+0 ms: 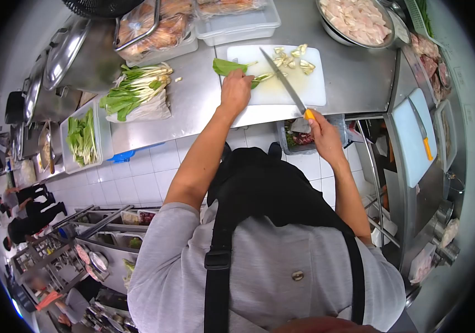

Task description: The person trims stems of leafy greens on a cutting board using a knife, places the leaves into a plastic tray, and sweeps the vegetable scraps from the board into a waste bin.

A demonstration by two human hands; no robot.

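Note:
On the steel counter lies a white cutting board (309, 94). My left hand (236, 91) is closed around a leafy green vegetable (227, 67) at the board's left side, its leaf sticking out past my fingers. My right hand (326, 139) grips the yellow handle of a long kitchen knife (285, 81), whose blade slants up across the board. Several pale cut vegetable ends (290, 57) lie by the blade near the far edge. To the left, a heap of the same greens (140, 89) rests on a pale cloth or bag.
A plastic tub (106, 145) of greens stands at the left. Behind are a clear container (243, 33) and bagged meat (157, 30). A metal bowl (354, 22) of pale sliced meat is at the back right. Another knife (421, 130) lies on a second board (406, 141).

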